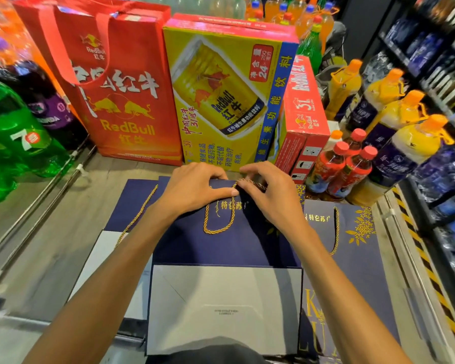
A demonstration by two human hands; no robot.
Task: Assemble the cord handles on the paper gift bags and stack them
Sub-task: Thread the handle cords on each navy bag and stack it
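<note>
Bag (226,248) flat under both hands. Left hand (192,187) grips top edge, thumb pressing. Right hand (271,195) pinches cord (218,231) end there. I judge threading unfinished. Left bag (132,206), right bag (352,232) flank wrists, already corded; stacking remains.

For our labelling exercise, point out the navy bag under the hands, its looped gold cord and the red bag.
navy bag (221,249), head view, front panel.
gold cord (217,231), head view, bottom of loop.
red bag (126,127), head view, printed front.
</note>
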